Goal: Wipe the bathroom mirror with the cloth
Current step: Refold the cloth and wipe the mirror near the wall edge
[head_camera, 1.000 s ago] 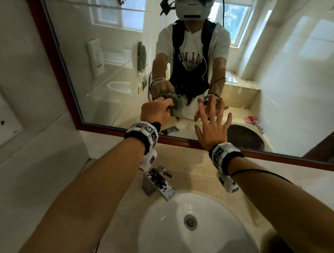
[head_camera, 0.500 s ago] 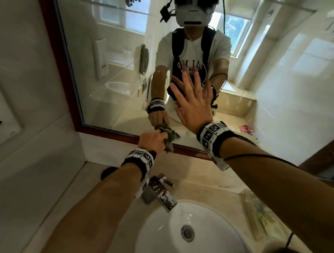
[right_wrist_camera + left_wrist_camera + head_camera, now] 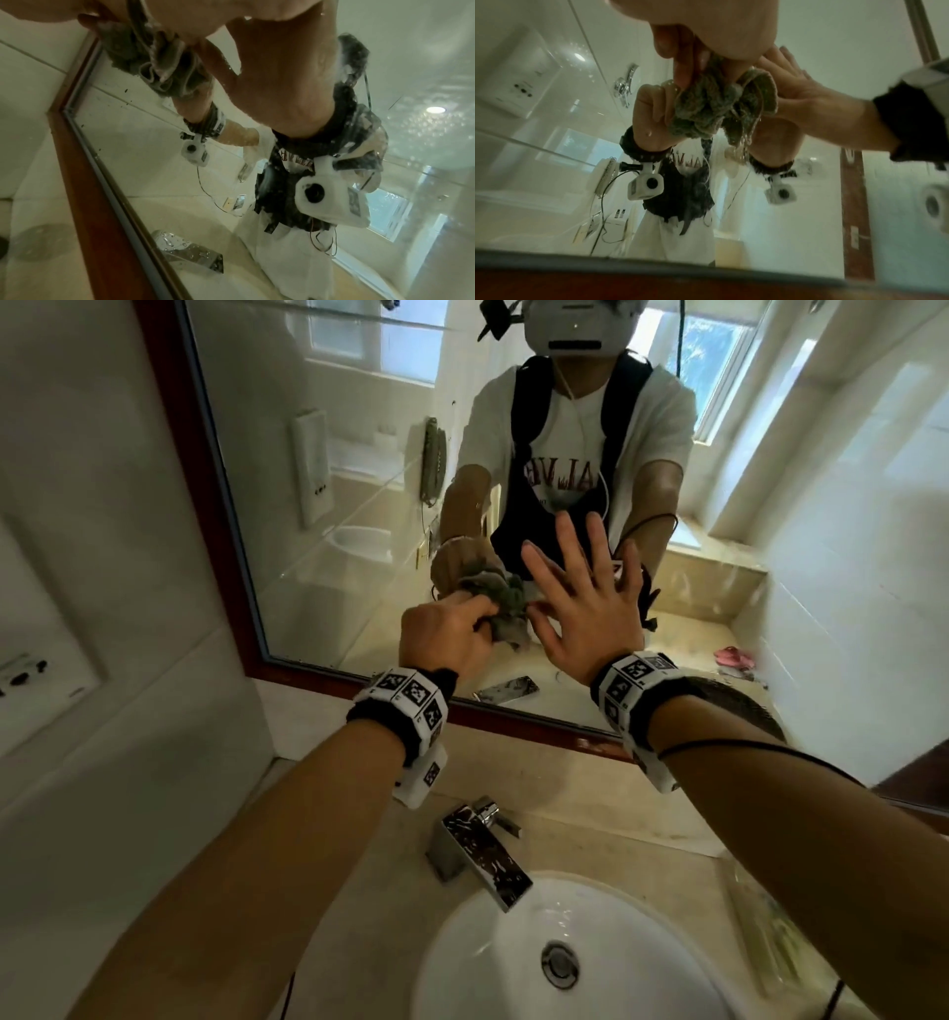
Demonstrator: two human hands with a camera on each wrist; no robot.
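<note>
Cloth (image 3: 506, 608) was bunched up in the left hand (image 3: 447, 636), grip curled tight around it, pushed right against the mirror (image 3: 318, 516) glass low down near the bottom frame. Right hand (image 3: 590, 608) was just at 3 o'clock of it, fingers spread wide and flat on the glass, thumb touching the cloth. Looked pretty soggy from the left wrist view. Tap (image 3: 480, 850) and sink (image 3: 462, 963) sat on the surface (image 3: 580, 793) below, around 6 o'clock.

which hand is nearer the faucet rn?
Left. The left hand, gripping the cloth, is up-left of the faucet; the right hand is spread farther right.
</note>
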